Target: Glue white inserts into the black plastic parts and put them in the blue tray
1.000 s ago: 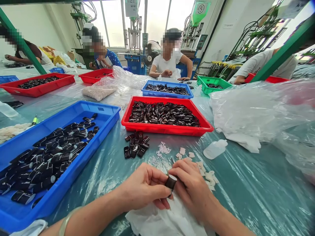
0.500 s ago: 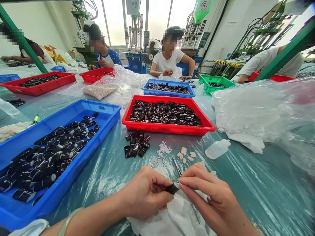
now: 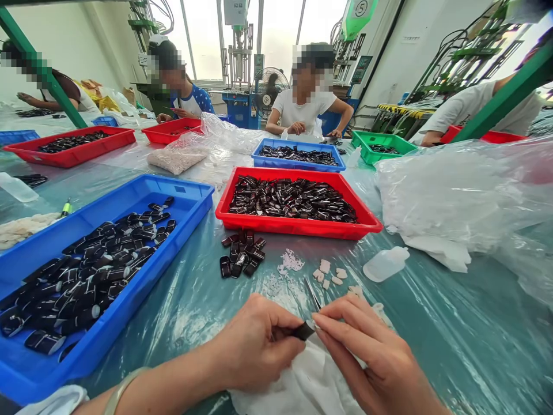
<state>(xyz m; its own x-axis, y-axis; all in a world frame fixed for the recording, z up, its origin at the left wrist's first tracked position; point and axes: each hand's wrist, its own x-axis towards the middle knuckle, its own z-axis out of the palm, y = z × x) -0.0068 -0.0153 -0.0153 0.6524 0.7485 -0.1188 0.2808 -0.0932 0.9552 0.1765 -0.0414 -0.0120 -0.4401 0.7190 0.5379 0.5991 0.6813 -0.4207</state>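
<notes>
Above a crumpled white cloth [image 3: 302, 386], near the table's edge, a small dark piece [image 3: 303, 330] stood out from the fingers of the person's left hand [image 3: 259, 343]. The thumb lay along the near side and the bent forefinger behind it, so these fingers were grasping the piece firmly, and only its outer end was showing between them, pointing to the right. At this end were the fingertips of the right hand [image 3: 371, 349], the thumb and forefinger almost together; whether they pinched something or only touched the piece, I could not tell. Just beyond them a slim, pointed metal tool [image 3: 311, 293] was visible, its lower part hidden by the right hand.

The table was covered with a green, wrinkled plastic sheet [image 3: 185, 314], which was shining in the light. On it lay a little heap of dark glossy pieces [image 3: 242, 253], flat and with rounded corners, then thin whitish scraps [image 3: 290, 260], pale matt blocks [image 3: 325, 266] and a translucent soft-looking bottle [image 3: 385, 264] on its side. Behind these stood a red tray [image 3: 298, 227] of smooth plastic, full of similar pieces, and to the left a long blue tray [image 3: 142, 199] with more of them.

As for the held piece, it looked flat and almost black, with a faint gloss and a paler edge beside the right fingertips
</notes>
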